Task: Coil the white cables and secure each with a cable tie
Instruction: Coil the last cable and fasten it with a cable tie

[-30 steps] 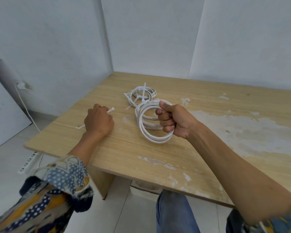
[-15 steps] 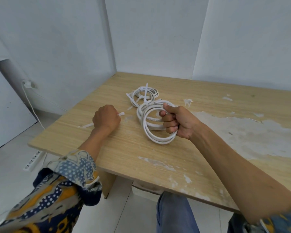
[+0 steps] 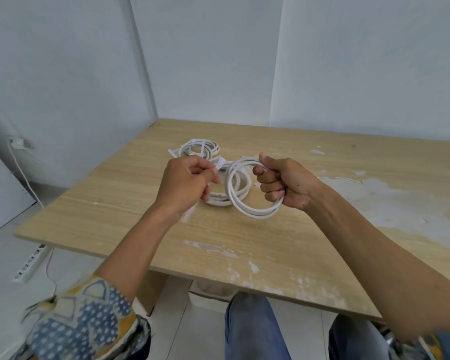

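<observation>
The right hand [image 3: 286, 183] has its fingers curled tight round one side of a round coil of white rubbery cable [image 3: 256, 215], thumb on top, holding the loops upright just above the pale wooden table [image 3: 109, 203]. The left hand [image 3: 182, 185] pinches a thin white plastic cable tie [image 3: 218, 165] between thumb and forefinger. The tie's square head sticks out past the fingertips toward the coil, and its blurred tail hangs below the heel of that hand. Tie and coil are near but apart.

The step, as I judge it, is to pass the tie round the bundle. It should go best through the open ring just beside the right knuckles, where the loops are already pressed together, so no turn slips free. The right grip should not slacken until the tail is through the head and drawn snug.

Beyond the left fingers lies a flat white coil with a tie across it [image 3: 200, 149].
</observation>
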